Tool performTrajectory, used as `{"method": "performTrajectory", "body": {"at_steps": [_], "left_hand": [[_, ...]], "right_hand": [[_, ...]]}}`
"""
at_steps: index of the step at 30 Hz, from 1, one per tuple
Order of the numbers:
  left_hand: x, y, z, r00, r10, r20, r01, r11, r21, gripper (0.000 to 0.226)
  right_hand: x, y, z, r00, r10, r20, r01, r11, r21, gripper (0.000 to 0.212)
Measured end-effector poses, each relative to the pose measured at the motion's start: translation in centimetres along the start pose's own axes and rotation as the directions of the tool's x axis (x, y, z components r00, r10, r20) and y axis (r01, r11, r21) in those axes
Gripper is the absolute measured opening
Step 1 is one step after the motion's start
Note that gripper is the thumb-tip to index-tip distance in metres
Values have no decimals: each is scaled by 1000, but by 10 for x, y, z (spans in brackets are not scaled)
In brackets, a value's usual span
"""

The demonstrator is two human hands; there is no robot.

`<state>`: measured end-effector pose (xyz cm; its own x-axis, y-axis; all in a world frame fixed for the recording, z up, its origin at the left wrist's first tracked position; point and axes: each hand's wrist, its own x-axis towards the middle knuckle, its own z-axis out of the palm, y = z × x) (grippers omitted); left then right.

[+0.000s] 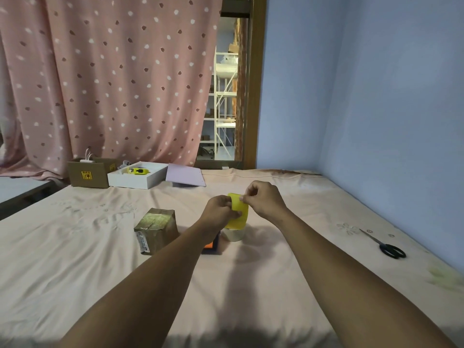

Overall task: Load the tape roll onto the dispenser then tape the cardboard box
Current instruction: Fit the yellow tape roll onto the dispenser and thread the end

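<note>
Clearly the loading step is in hand: nothing here shows the tape threaded onto a dispenser, and the person looks to be picking at the roll's free end first. Furthest left of the task's things, the cardboard box (156,229) sits on the bed (75,259), its top already crossed with old tape, apart from both hands. Just right of it the left hand (221,209) is closed on the near side of the yellow tape roll (238,212), holding it up off the sheet. Below that hand an orange-and-black object (212,246), possibly the dispenser, lies mostly hidden behind the forearm, with a pale roll (234,234) beside it. The right hand (263,199) pinches at the roll's upper edge, thumb and forefinger together; whether a tape end is caught between them cannot be told. Next, by this reading, the end must be lifted free, then the roll seated on the dispenser's hub. Scissors (384,244) lie well off to the right
</note>
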<state>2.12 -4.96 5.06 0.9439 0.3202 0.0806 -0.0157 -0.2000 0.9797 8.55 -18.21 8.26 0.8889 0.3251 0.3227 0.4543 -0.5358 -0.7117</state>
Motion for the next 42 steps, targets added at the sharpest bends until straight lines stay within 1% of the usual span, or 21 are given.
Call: {"method": "performTrajectory", "body": {"at_steps": [2, 5, 9, 11, 13, 16, 18, 19, 21, 23, 24, 25, 28, 31, 33, 35, 38, 40, 42], "left_hand": [[1, -1, -2, 1000, -2, 10, 3, 1000, -19, 30], [3, -1, -2, 999, -7, 42, 9, 999, -50, 25], [2, 0, 1, 998, -26, 58, 30, 997, -67, 17], [2, -1, 2, 997, -52, 61, 58, 994, -89, 18], [2, -2, 1, 994, -81, 74, 89, 989, -119, 20], [3, -4, -1, 991, -107, 85, 117, 985, -123, 18], [5, -6, -2, 994, -103, 39, 107, 989, -99, 19], [6, -7, -2, 995, -98, 21, 100, 990, -98, 21], [7, -6, -2, 995, -102, 18, 103, 985, -138, 33], [8, -6, -3, 991, -126, 38, 131, 972, -196, 56], [6, -5, -3, 990, -126, 57, 135, 969, -207, 61], [5, -4, -3, 989, -121, 82, 137, 967, -217, 58], [2, -4, -3, 986, -114, 124, 140, 964, -227, 37], [-1, -4, -2, 983, -127, 130, 152, 967, -205, 28], [-3, -4, -3, 982, -133, 137, 161, 963, -217, 24], [-4, -6, -4, 983, -127, 131, 158, 951, -265, 21], [-3, -11, -5, 990, -105, 98, 129, 948, -290, 24], [-3, -13, -5, 994, -93, 65, 107, 957, -271, 24], [-4, -14, -6, 995, -84, 46, 94, 956, -277, 22]], "right_hand": [[0, 1, 0, 999, -22, -25, 23, 999, 25, 15], [0, 0, -1, 997, -36, -69, 44, 993, 113, 14], [0, 4, -3, 997, -45, -58, 55, 983, 174, 14], [-1, 7, -7, 997, -53, -56, 66, 966, 252, 13], [0, 10, -9, 997, -74, -29, 80, 951, 298, 21], [2, 13, -9, 994, -98, 52, 82, 963, 258, 22], [2, 12, -9, 988, -109, 106, 84, 973, 216, 17], [2, 11, -10, 985, -127, 119, 106, 980, 168, 16], [2, 6, -12, 976, -174, 130, 173, 985, 21, 15], [2, 2, -12, 972, -198, 131, 209, 975, -78, 16], [1, 0, -12, 971, -205, 121, 217, 971, -101, 16], [1, -1, -11, 972, -209, 107, 220, 970, -107, 16], [1, 2, -10, 982, -173, 80, 175, 984, -18, 17], [-1, 4, -9, 990, -119, 77, 112, 990, 87, 18], [-1, 3, -9, 992, -103, 77, 92, 986, 140, 22], [-1, 1, -10, 993, -91, 76, 76, 979, 187, 25], [-1, 0, -13, 992, -80, 94, 57, 971, 232, 27], [-1, 0, -14, 991, -68, 113, 36, 965, 261, 23], [0, 1, -14, 988, -25, 155, -22, 955, 295, 16]]}}
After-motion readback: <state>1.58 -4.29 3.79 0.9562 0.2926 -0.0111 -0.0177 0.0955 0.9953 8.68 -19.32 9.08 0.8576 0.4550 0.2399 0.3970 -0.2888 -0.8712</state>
